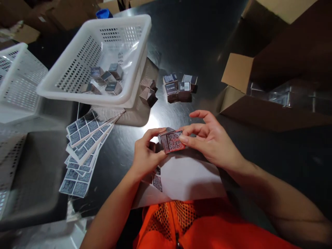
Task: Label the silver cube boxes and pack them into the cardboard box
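My left hand [145,149] is closed around a small box [163,139], fingers along its upper left and thumb below. On the face turned toward me lies a square sticker [173,142] with dense dark print and a reddish tint. Thumb and forefinger of my right hand [211,140] pinch at the sticker's right edge, while its other fingers are raised. Whether the sticker is fully flat on the box cannot be made out. Below my hands is a white sheet [192,176], with a few dark printed stickers [157,182] at its left.
Several small boxes [178,88] stand beyond my hands, and others [148,92] sit beside a white basket [141,65] holding more boxes. Fanned sticker sheets [80,155] lie left. An open carton [275,112] with clear-wrapped items stands right; another white basket [26,76] is far left.
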Demonstrator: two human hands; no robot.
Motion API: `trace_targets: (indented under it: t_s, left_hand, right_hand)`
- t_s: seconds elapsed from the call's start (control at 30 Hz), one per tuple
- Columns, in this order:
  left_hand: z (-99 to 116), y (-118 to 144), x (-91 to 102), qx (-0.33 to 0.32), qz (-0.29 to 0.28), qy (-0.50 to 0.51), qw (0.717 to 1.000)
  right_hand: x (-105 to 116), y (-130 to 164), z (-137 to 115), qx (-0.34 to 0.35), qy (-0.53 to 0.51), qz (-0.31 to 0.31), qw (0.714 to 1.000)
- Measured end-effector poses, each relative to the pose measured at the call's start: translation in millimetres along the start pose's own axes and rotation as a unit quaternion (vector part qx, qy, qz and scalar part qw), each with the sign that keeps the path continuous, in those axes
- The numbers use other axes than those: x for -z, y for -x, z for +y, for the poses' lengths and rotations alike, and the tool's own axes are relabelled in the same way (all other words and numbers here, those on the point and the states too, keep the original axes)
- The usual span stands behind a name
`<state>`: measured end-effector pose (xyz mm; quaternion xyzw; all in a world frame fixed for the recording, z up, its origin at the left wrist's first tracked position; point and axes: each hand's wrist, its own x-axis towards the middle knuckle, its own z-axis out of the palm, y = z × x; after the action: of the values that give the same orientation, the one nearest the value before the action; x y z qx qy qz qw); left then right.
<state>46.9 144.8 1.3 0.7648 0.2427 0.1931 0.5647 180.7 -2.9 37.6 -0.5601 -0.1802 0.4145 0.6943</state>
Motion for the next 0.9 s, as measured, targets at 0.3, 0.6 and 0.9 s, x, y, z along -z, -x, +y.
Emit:
trace_targets:
  t_s: [0.3,0.6,0.9]
  left_hand:
    - [-2.3,1.3,-0.7,-0.008,0.004,0.0,1.0]
    - [-0.4,1.7,-1.3,-0.02,0.0,-0.005,1.0]
    - [1.2,1.3,-1.1,-0.033,0.001,-0.009,0.999]
  right_hand:
    - [-1.4,-0.6,3.7,-0.017,0.043,-0.005,0.999]
    - [-1.1,-0.4,0.7,-0.038,0.059,-0.005,0.998]
    - [-0.5,-0.4,4.1,-0.028,0.046,-0.013,0.998]
